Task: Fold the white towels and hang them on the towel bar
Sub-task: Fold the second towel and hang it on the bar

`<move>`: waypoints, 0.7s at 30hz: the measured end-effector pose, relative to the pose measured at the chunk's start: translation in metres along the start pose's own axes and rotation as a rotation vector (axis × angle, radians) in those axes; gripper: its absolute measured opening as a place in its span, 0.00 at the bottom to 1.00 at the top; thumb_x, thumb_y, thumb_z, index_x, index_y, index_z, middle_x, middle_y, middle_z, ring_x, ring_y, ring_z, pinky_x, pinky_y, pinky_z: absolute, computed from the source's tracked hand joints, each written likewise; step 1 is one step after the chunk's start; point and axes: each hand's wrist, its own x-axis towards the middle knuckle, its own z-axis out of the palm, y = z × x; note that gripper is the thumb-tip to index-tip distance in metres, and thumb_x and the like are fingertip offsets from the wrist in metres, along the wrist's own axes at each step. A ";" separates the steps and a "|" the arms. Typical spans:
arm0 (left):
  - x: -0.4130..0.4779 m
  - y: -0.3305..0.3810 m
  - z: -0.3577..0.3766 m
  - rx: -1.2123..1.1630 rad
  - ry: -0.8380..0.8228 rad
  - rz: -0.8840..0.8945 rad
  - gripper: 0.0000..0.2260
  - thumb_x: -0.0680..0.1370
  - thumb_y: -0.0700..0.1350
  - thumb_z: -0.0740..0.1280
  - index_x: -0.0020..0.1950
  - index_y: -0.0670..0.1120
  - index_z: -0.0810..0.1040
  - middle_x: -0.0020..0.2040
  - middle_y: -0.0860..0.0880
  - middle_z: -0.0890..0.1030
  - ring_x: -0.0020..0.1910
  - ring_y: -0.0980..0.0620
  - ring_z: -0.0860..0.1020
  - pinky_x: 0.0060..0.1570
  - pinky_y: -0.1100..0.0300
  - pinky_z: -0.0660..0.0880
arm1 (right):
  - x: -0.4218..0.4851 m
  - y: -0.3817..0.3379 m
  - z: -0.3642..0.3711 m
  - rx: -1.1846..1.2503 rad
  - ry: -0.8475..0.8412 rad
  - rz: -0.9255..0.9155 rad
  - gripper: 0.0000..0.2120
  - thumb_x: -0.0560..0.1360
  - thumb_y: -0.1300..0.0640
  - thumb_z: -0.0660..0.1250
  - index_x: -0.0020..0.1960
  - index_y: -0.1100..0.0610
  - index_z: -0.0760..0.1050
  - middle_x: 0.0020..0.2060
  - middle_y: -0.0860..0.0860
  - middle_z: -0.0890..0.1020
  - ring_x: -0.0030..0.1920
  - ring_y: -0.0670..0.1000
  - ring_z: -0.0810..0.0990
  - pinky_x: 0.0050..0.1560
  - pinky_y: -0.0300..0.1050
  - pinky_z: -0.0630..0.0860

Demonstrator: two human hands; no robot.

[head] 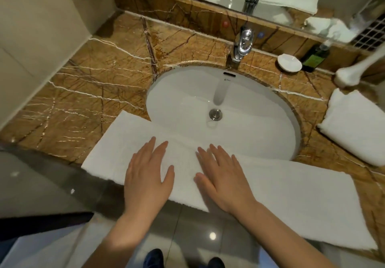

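White towel point(291, 194) lay in a long folded strip across the near edge of the marble surface point(87, 92), partly over the sink point(260, 109). Left hand point(148, 176) and right hand point(223, 180) pressed flat on it, fingers straight. Far right sat a second folded towel point(354, 128).

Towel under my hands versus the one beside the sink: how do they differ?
The long towel lies flat in a strip; the folded towel is a thick bundle. The long towel overlaps the sink; the folded towel sits beside it. Both are white.
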 end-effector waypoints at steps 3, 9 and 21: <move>-0.024 0.023 -0.006 -0.205 0.094 -0.284 0.19 0.76 0.52 0.64 0.66 0.54 0.68 0.65 0.54 0.72 0.63 0.54 0.72 0.59 0.56 0.72 | 0.019 0.014 -0.036 -0.007 -0.065 -0.038 0.29 0.78 0.38 0.49 0.77 0.46 0.52 0.76 0.51 0.59 0.75 0.53 0.57 0.71 0.47 0.57; -0.037 0.038 -0.010 0.057 -0.071 -0.341 0.18 0.79 0.58 0.56 0.33 0.51 0.69 0.28 0.54 0.72 0.28 0.58 0.71 0.27 0.61 0.62 | 0.074 0.053 -0.100 -0.156 -0.449 -0.055 0.23 0.79 0.42 0.56 0.72 0.47 0.64 0.70 0.48 0.69 0.69 0.50 0.68 0.67 0.47 0.66; -0.073 0.102 0.072 -0.866 0.052 -1.032 0.13 0.76 0.51 0.67 0.42 0.41 0.78 0.37 0.44 0.83 0.35 0.50 0.80 0.37 0.60 0.73 | 0.125 0.096 -0.072 0.166 -0.802 -0.219 0.17 0.79 0.49 0.61 0.51 0.63 0.78 0.44 0.53 0.80 0.43 0.51 0.78 0.46 0.42 0.70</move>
